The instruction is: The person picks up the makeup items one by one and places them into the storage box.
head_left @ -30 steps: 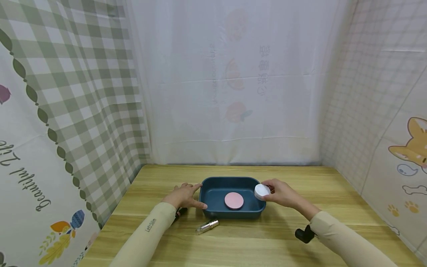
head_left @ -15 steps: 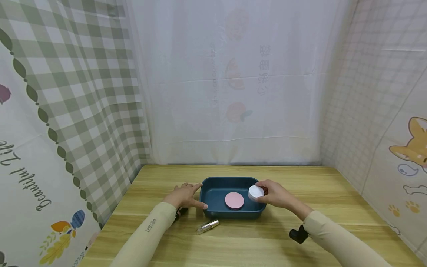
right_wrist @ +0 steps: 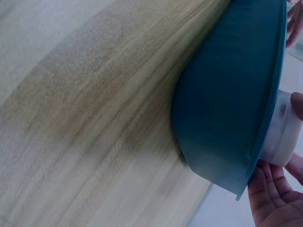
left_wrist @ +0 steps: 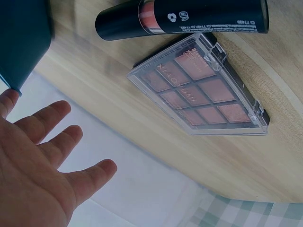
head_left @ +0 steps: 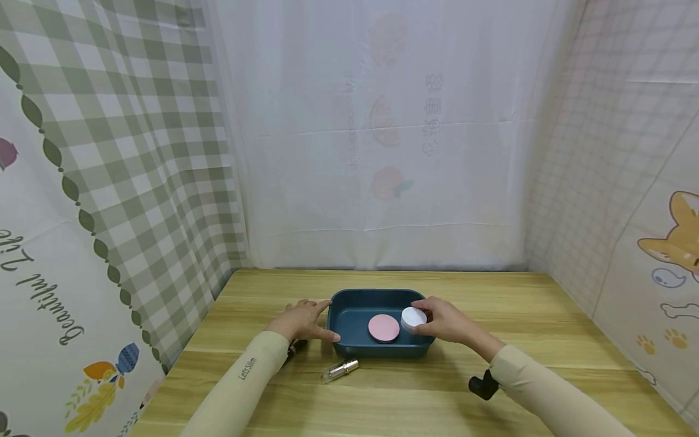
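Note:
My right hand [head_left: 450, 323] pinches a small round container with a white top [head_left: 413, 318] between thumb and fingers, low over the right part of a dark teal bin [head_left: 377, 351]. In the right wrist view the container's clear, pale side [right_wrist: 279, 132] shows past the bin's rim. A flat pink round disc [head_left: 383, 328] lies inside the bin, just left of the container. At the bin's left end, my left hand [head_left: 301, 321] has its fingers spread, with the thumb and index fingertip at the rim.
In front of the bin lies a clear tube with a silver end [head_left: 340, 371]. Beside the left hand, a clear-lidded eyeshadow palette [left_wrist: 201, 90] and a dark cosmetic tube [left_wrist: 203, 18] lie on the wooden table [head_left: 415, 403]. White curtains [head_left: 382, 243] hang behind the table.
My right hand has carried the white-topped container left and inward from the bin's right rim, toward the pink disc. My left hand has stayed at the left rim.

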The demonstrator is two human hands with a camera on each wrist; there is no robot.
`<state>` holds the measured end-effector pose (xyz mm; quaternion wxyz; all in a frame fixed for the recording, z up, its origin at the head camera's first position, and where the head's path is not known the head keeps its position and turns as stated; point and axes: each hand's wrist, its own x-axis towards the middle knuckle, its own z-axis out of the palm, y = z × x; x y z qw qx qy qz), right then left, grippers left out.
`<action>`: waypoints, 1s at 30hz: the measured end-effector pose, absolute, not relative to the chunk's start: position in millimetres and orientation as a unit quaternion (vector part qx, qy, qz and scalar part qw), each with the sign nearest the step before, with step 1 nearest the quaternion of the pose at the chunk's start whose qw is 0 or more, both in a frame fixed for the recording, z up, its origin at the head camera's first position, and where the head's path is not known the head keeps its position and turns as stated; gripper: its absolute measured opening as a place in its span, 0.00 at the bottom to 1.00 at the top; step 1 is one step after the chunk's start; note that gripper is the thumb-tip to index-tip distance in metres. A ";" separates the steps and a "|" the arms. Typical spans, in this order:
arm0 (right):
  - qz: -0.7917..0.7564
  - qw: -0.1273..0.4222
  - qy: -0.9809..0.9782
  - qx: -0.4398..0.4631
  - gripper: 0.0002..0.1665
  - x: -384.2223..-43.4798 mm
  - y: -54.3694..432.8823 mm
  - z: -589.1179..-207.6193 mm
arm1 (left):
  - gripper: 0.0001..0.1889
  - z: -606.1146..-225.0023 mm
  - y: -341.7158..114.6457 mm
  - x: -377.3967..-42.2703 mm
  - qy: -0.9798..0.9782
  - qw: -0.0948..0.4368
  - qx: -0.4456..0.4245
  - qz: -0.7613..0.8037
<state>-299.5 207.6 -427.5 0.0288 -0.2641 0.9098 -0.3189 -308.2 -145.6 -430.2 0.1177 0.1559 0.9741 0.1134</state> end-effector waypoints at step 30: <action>-0.259 0.063 0.924 -0.272 0.29 -305.9 192.1 -428.9 | 0.52 -429.7 -145.4 -307.6 0.974 0.120 0.155 0.114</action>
